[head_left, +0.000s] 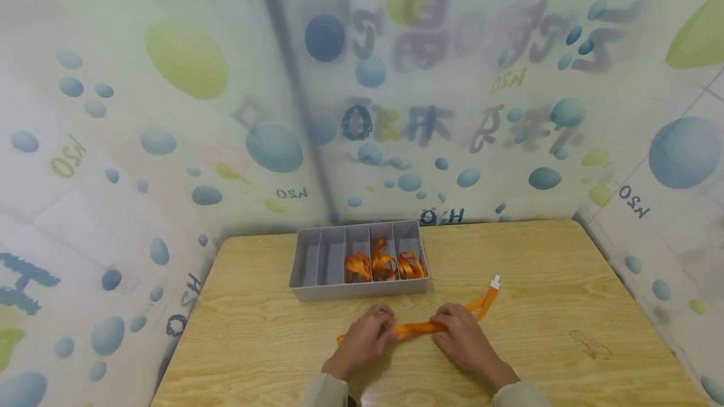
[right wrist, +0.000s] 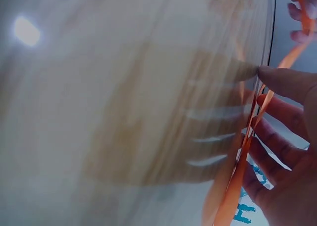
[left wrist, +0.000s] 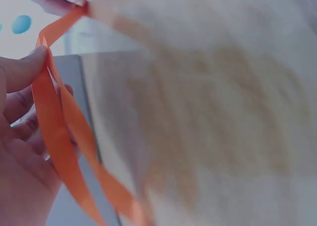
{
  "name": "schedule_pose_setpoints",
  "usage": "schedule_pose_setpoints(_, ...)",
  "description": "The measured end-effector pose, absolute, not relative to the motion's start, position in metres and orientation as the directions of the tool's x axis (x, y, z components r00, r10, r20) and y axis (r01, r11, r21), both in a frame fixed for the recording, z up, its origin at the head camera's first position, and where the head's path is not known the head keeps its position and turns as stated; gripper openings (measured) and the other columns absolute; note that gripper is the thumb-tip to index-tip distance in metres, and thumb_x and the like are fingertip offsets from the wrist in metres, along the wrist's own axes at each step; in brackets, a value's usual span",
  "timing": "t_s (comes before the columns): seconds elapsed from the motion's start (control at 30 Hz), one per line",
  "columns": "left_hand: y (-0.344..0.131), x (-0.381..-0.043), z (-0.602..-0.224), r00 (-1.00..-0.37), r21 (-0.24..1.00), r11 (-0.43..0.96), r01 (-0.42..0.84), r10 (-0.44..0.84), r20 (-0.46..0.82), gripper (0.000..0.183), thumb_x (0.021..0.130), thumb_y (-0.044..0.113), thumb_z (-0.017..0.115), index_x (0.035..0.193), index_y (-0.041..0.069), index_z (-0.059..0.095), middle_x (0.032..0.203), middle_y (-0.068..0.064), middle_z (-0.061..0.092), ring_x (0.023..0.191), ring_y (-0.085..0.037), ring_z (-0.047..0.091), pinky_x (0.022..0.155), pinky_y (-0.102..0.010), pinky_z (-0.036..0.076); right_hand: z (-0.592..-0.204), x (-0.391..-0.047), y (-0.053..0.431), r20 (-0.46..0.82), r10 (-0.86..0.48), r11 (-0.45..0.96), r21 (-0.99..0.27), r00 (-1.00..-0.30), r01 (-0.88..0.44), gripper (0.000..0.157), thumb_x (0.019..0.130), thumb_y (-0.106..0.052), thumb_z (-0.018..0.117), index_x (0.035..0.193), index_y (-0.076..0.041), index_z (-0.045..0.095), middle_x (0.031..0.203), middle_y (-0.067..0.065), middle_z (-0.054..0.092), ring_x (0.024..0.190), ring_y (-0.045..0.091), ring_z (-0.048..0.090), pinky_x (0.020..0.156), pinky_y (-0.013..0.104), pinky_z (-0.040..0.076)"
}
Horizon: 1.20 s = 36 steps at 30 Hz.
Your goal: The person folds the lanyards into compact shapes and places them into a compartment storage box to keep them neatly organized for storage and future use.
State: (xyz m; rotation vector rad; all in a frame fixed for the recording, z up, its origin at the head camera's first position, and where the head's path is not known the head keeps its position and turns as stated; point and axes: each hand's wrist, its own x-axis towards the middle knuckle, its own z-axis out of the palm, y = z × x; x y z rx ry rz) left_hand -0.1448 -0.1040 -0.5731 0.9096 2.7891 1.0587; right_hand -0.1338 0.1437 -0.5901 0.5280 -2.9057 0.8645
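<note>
An orange lanyard [head_left: 415,329] lies stretched across the table in front of me, its white-and-metal clip [head_left: 495,282] at the far right end. My left hand [head_left: 366,336] pinches the strap between thumb and fingers, and two strands hang past it in the left wrist view [left wrist: 54,122]. To the right, my right hand [head_left: 465,339] has its thumb and curled fingers around the strap, with the fingertips at the tabletop in the right wrist view [right wrist: 282,132]. A short end of the lanyard sticks out left of my left hand.
Behind the hands stands a grey divided box [head_left: 359,291]. Orange lanyards [head_left: 384,267] lie coiled in its three right compartments; the two left ones show bare bottoms. The wooden table [head_left: 565,281] meets patterned walls at the back and sides.
</note>
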Motion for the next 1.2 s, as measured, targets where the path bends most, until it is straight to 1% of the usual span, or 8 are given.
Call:
schedule_pose_setpoints(0.23, -0.098, -0.144, -0.558, -0.849, 0.771, 0.485, 0.413, 0.511, 0.134, 0.013, 0.096, 0.02, 0.067, 0.085, 0.014, 0.067, 0.119, -0.01, 0.064, 0.108, -0.018, 0.061, 0.083, -0.026, 0.053, -0.592, -0.132, 0.139, 0.223, -0.274, 0.777, -0.521, -0.935, -0.353, 0.027, 0.076, -0.02, 0.086, 0.099, -0.009, 0.077, 0.103, -0.001, 0.064, 0.101, 0.02, 0.057, 0.089, 0.045, 0.048)
schedule_pose_setpoints(0.37, -0.094, -0.143, -0.552, -0.849, 0.821, 0.432, 0.373, 0.516, 0.115, 0.014, 0.097, 0.019, 0.066, 0.084, 0.014, 0.066, 0.119, -0.012, 0.065, 0.11, -0.019, 0.06, 0.081, -0.024, 0.054, -0.591, -0.132, 0.134, 0.238, -0.248, 0.778, -0.528, -0.939, -0.339, 0.025, 0.077, -0.019, 0.086, 0.098, -0.01, 0.077, 0.102, -0.002, 0.064, 0.099, 0.019, 0.058, 0.088, 0.044, 0.048)
schedule_pose_setpoints(0.53, -0.091, -0.142, -0.546, -0.843, 0.836, 0.413, 0.36, 0.529, 0.102, 0.01, 0.097, 0.02, 0.065, 0.091, 0.012, 0.067, 0.116, -0.009, 0.066, 0.1, -0.011, 0.061, 0.076, -0.021, 0.053, -0.588, -0.134, 0.132, 0.232, -0.219, 0.78, -0.542, -0.948, -0.313, 0.02, 0.08, -0.014, 0.082, 0.099, -0.008, 0.077, 0.102, 0.0, 0.065, 0.099, 0.019, 0.058, 0.088, 0.043, 0.049)
schedule_pose_setpoints(0.73, -0.092, -0.141, -0.543, -0.837, 0.864, 0.373, 0.339, 0.539, 0.096, 0.008, 0.1, 0.02, 0.062, 0.098, 0.013, 0.064, 0.091, 0.005, 0.065, 0.074, 0.0, 0.052, 0.066, -0.02, 0.048, -0.58, -0.136, 0.135, 0.285, -0.207, 0.77, -0.542, -0.936, -0.336, 0.013, 0.085, -0.005, 0.074, 0.097, -0.009, 0.077, 0.1, -0.002, 0.065, 0.099, 0.018, 0.059, 0.089, 0.043, 0.049)
schedule_pose_setpoints(0.87, -0.092, -0.14, -0.545, -0.834, 0.911, 0.289, 0.295, 0.544, 0.098, 0.01, 0.099, 0.019, 0.063, 0.097, 0.008, 0.063, 0.087, 0.002, 0.067, 0.072, -0.001, 0.054, 0.065, -0.02, 0.048, -0.571, -0.138, 0.137, 0.368, -0.207, 0.754, -0.53, -0.907, -0.387, 0.015, 0.082, -0.001, 0.074, 0.095, -0.008, 0.077, 0.1, 0.0, 0.065, 0.099, 0.02, 0.059, 0.087, 0.044, 0.05)
schedule_pose_setpoints(0.93, -0.092, -0.139, -0.547, -0.839, 0.934, 0.247, 0.258, 0.537, 0.09, 0.012, 0.099, 0.019, 0.063, 0.101, 0.006, 0.062, 0.091, -0.006, 0.07, 0.076, -0.005, 0.06, 0.067, -0.021, 0.05, -0.564, -0.138, 0.137, 0.38, -0.199, 0.739, -0.547, -0.903, -0.393, 0.017, 0.082, 0.002, 0.073, 0.096, -0.007, 0.077, 0.101, 0.002, 0.066, 0.1, 0.022, 0.06, 0.087, 0.045, 0.051)
schedule_pose_setpoints(1.07, -0.092, -0.138, -0.549, -0.863, 0.964, 0.18, 0.197, 0.498, 0.083, 0.016, 0.104, 0.02, 0.054, 0.109, 0.005, 0.058, 0.093, -0.018, 0.07, 0.08, -0.025, 0.065, 0.067, -0.024, 0.051, -0.553, -0.141, 0.136, 0.39, -0.17, 0.703, -0.595, -0.905, -0.389, 0.019, 0.083, 0.005, 0.07, 0.098, -0.004, 0.077, 0.104, 0.005, 0.067, 0.102, 0.024, 0.061, 0.086, 0.047, 0.051)
schedule_pose_setpoints(1.2, -0.091, -0.139, -0.549, -0.88, 0.972, 0.135, 0.193, 0.461, 0.11, 0.022, 0.108, 0.02, 0.044, 0.11, 0.003, 0.058, 0.088, -0.022, 0.068, 0.076, -0.036, 0.065, 0.061, -0.022, 0.049, -0.546, -0.143, 0.136, 0.394, -0.15, 0.658, -0.645, -0.907, -0.389, 0.017, 0.086, 0.003, 0.07, 0.1, -0.003, 0.077, 0.105, 0.007, 0.068, 0.102, 0.025, 0.061, 0.083, 0.047, 0.052)
